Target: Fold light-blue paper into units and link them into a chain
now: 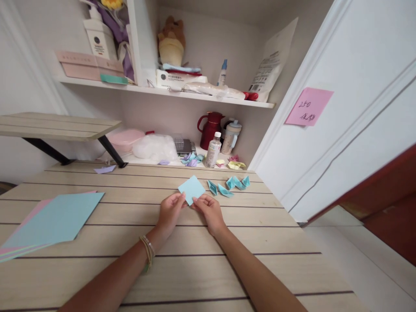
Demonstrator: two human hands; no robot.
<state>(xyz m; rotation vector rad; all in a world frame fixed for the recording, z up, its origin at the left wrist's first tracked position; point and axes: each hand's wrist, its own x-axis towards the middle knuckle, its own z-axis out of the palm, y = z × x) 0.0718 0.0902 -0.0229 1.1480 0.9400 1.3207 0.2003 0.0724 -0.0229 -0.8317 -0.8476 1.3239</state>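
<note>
A small light-blue square of paper [192, 189] is held up by its two lower edges, one corner pointing away from me. My left hand [171, 211] pinches it between thumb and fingers on the left side. On the other side, my right hand [209, 211] grips the lower right edge the same way. Just beyond my right hand lie several folded blue paper boats [225, 191] on the wooden table [247, 236]. Whether the square has more than one layer I cannot tell.
A stack of coloured paper sheets [61, 219] lies at the left. Behind it stands a small raised wooden shelf [58, 123] on black legs. Along the back are a plastic bottle [213, 151], a red jug [211, 130] and folded paper pieces [192, 159].
</note>
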